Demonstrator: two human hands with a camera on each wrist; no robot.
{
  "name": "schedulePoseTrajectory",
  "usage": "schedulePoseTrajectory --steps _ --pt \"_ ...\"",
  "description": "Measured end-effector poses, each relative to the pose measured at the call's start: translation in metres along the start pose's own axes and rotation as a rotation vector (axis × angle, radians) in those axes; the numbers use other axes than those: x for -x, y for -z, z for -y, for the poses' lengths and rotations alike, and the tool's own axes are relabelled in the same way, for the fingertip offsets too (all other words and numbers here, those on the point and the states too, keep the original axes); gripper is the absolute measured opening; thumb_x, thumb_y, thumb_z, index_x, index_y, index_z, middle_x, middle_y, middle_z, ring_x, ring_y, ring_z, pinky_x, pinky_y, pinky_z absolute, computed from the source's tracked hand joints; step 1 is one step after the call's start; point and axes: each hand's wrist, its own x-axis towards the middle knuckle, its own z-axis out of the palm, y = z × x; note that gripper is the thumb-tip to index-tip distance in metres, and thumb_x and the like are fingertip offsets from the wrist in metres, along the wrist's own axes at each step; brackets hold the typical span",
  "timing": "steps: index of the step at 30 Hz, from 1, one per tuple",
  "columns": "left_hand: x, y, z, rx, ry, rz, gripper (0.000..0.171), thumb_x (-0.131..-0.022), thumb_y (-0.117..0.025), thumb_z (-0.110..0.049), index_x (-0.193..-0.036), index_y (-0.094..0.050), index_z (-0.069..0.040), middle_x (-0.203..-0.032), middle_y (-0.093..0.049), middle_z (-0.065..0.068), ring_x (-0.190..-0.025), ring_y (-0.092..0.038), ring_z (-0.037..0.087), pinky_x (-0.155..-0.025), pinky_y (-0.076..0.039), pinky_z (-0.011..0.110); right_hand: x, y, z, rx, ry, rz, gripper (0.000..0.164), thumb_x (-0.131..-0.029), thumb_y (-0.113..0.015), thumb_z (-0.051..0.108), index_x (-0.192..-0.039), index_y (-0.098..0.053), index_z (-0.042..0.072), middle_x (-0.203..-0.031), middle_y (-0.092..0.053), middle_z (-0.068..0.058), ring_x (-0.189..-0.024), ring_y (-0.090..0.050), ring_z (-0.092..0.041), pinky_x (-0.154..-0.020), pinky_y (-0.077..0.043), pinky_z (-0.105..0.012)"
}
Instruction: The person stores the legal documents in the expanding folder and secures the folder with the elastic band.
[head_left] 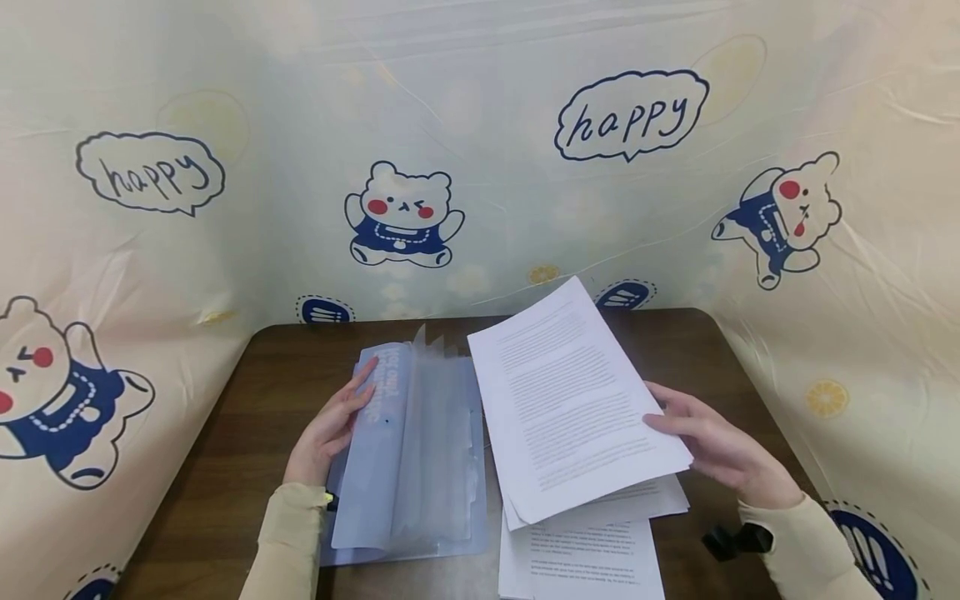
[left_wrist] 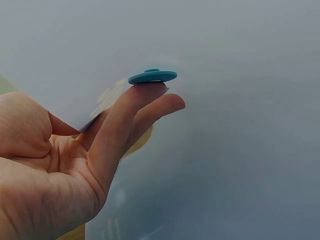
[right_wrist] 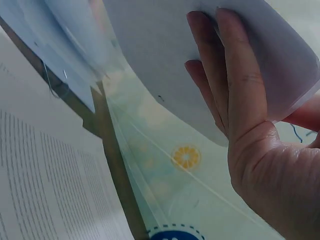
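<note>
My left hand (head_left: pixel 325 435) holds the lifted front cover of a blue plastic folder (head_left: pixel 378 471) by its left edge. Clear pocket sheets (head_left: pixel 435 450) fan up inside it. In the left wrist view, a round teal snap button (left_wrist: pixel 152 76) sits at the fingertips, against the cover. To the right of the folder, my right hand (head_left: pixel 716 442) pinches a few printed sheets (head_left: pixel 577 400) by their right edge, thumb on top. The right wrist view shows the other fingers (right_wrist: pixel 245 75) spread behind these raised sheets, which bend slightly.
More printed paper (head_left: pixel 585 562) lies beneath the raised sheets, near the front of the dark wooden table (head_left: pixel 217 475). A patterned cloth (head_left: pixel 510 183) with bears and speech bubbles hangs behind the table and along both sides.
</note>
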Motion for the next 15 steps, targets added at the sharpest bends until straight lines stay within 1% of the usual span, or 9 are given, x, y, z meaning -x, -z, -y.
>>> schedulePoseTrajectory --steps 5,7,10,15 --pt "0.000 0.001 0.000 0.003 0.002 0.005 0.067 -0.121 -0.036 -0.019 -0.178 -0.004 -0.036 -0.137 -0.066 -0.011 -0.107 -0.075 0.005 -0.089 -0.062 0.019 -0.009 -0.011 -0.003 0.014 -0.041 -0.017 0.057 -0.116 -0.038 0.002 -0.170 -0.030 0.021 -0.147 -0.072 -0.004 -0.123 -0.078 -0.020 -0.103 -0.064 -0.035" --pt "0.000 0.001 0.000 0.005 0.002 0.010 0.067 -0.121 -0.035 -0.018 -0.178 -0.003 -0.036 -0.137 -0.066 -0.011 -0.106 -0.075 0.005 -0.088 -0.062 0.019 -0.012 -0.015 -0.006 0.030 -0.061 -0.031 0.058 -0.116 -0.040 0.004 -0.170 -0.029 0.021 -0.147 -0.073 -0.002 -0.123 -0.078 -0.019 -0.103 -0.064 -0.035" --pt "0.000 0.000 0.000 0.002 0.006 0.004 0.068 -0.121 -0.036 -0.019 -0.178 -0.003 -0.036 -0.138 -0.066 -0.012 -0.107 -0.075 0.004 -0.088 -0.061 0.018 -0.018 -0.021 -0.009 0.044 -0.090 -0.046 0.061 -0.116 -0.043 0.007 -0.173 -0.024 0.019 -0.146 -0.073 0.001 -0.122 -0.079 -0.018 -0.103 -0.063 -0.034" --pt "0.001 0.000 0.000 -0.014 0.005 -0.006 0.068 -0.121 -0.038 -0.019 -0.178 -0.004 -0.036 -0.138 -0.066 -0.013 -0.108 -0.075 0.004 -0.089 -0.061 0.018 -0.032 -0.028 -0.014 0.030 -0.123 -0.043 0.069 -0.116 -0.046 0.006 -0.175 -0.010 0.007 -0.143 -0.074 -0.001 -0.120 -0.079 -0.018 -0.103 -0.064 -0.034"
